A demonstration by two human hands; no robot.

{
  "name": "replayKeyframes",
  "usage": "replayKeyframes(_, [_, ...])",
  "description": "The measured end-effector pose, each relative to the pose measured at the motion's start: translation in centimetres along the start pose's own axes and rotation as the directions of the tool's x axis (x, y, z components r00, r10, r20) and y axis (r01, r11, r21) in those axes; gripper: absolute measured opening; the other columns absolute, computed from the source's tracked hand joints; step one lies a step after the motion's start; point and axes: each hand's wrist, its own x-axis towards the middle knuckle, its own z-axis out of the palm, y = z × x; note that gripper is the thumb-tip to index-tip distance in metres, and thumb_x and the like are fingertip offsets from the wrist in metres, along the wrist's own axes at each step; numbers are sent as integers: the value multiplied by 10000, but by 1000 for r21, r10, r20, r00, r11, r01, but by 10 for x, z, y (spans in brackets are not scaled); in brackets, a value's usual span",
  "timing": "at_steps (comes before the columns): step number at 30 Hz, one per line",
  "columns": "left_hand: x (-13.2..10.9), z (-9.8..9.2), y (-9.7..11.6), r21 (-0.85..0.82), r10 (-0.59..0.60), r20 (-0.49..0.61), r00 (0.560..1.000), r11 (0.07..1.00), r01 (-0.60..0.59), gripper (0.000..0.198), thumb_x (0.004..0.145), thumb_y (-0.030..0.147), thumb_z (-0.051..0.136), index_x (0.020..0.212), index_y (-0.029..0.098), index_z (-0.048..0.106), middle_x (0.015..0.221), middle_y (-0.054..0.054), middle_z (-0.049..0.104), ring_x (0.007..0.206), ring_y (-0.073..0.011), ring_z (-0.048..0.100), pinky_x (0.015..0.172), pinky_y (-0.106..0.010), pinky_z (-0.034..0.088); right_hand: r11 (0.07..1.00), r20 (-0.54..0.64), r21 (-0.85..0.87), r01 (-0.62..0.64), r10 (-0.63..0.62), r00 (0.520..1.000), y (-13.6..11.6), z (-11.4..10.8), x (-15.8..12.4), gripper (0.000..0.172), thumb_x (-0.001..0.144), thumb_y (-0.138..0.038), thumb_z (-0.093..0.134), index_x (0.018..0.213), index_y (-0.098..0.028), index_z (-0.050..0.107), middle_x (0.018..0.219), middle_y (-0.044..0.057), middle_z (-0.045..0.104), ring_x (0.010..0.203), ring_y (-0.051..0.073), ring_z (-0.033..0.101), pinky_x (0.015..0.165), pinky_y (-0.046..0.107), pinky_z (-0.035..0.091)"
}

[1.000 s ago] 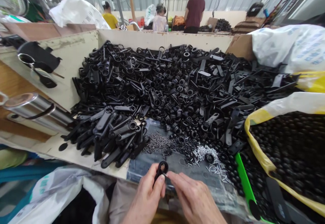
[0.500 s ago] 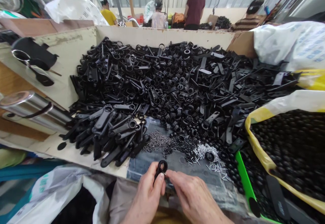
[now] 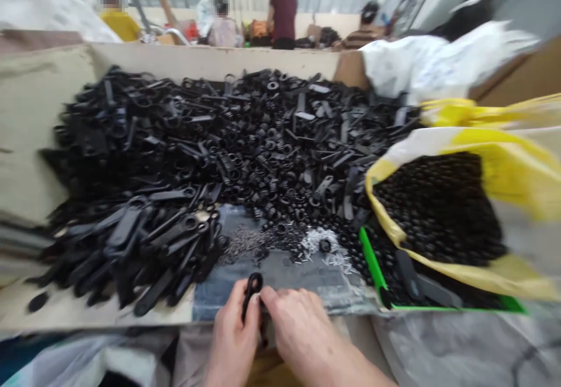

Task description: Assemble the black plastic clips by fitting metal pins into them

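Observation:
Near the front edge of the worktop, my left hand (image 3: 233,334) is closed around a black plastic part with a ring-shaped end (image 3: 253,283), held upright between thumb and fingers. My right hand (image 3: 302,325) meets it from the right, its thumb and fingertips pinched together just below the ring. Whatever lies between those right fingertips is hidden. Ahead of both hands lie small grey screws (image 3: 245,244), tiny black pieces (image 3: 284,238) and a heap of silvery pins (image 3: 322,244) on a dark grey mat (image 3: 236,282).
Long black handle-like parts (image 3: 127,229) are stacked at left. Behind stretches a large heap of mixed black plastic parts (image 3: 245,141) inside a pale wooden wall (image 3: 197,59). At right, a green-edged tray (image 3: 370,258) borders a yellow-white sack (image 3: 381,211) of black balls. Several people sit or stand far behind.
The view has swung right, so the surroundings shift left and more of the sack shows. Both hands stay together at the black part, whose ring now appears more edge-on.

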Motion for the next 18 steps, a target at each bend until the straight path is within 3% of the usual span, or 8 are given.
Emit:
replayKeyframes(4, [4, -3, -1, -74, 19, 2, 1000, 997, -19, 380, 908, 585, 634, 1066, 241, 664, 683, 27, 589, 668, -201, 585, 608, -266, 453, 986, -25, 166, 21, -17, 1000, 12, -13, -18, 215, 976, -108, 528, 1003, -248, 689, 788, 12, 777, 726, 210, 752, 607, 262, 459])
replayKeyframes(7, [5, -4, 10, -185, -6, 11, 1000, 983, 8, 442, 907, 642, 633, 1025, 216, 649, 614, 66, 483, 582, -144, 458, 566, -236, 397, 938, -167, 338, 81, -25, 986, 26, -2, -33, 254, 1059, -197, 447, 1108, -286, 679, 848, -10, 788, 757, 196, 759, 671, 254, 507])
replayKeyframes(9, [5, -3, 17, -278, -30, 15, 999, 960, 33, 506, 880, 684, 654, 1027, 200, 647, 615, 74, 462, 566, -121, 406, 545, -221, 368, 868, -309, 469, 163, -12, 951, 35, 9, -34, 271, 1108, -319, 406, 1196, -323, 662, 1004, -10, 799, 856, 185, 765, 756, 252, 538])
replayKeyframes(11, [3, 0, 23, -378, -58, 8, 998, 924, 57, 563, 829, 707, 707, 1057, 195, 661, 622, 74, 459, 564, -109, 384, 528, -210, 338, 797, -373, 567, 208, 23, 928, 39, 16, -30, 316, 1120, -435, 383, 1198, -340, 674, 1050, -9, 791, 889, 181, 755, 774, 247, 546])
replayKeyframes(15, [-2, 5, 29, -516, -107, 3, 994, 852, 93, 562, 756, 701, 789, 993, 199, 705, 560, 79, 442, 528, -86, 361, 505, -190, 296, 692, -232, 710, 128, 58, 971, 36, 19, -19, 419, 1109, -516, 362, 1131, -304, 722, 804, -5, 733, 673, 171, 672, 648, 241, 515])
replayKeyframes(18, [-3, 4, 33, -577, -128, 7, 992, 809, 108, 552, 702, 659, 856, 934, 180, 710, 531, 91, 431, 484, -49, 319, 477, -158, 236, 629, -180, 774, 70, 112, 977, 31, 21, -18, 473, 1079, -586, 380, 1121, -286, 743, 780, 6, 685, 611, 161, 589, 587, 241, 472])
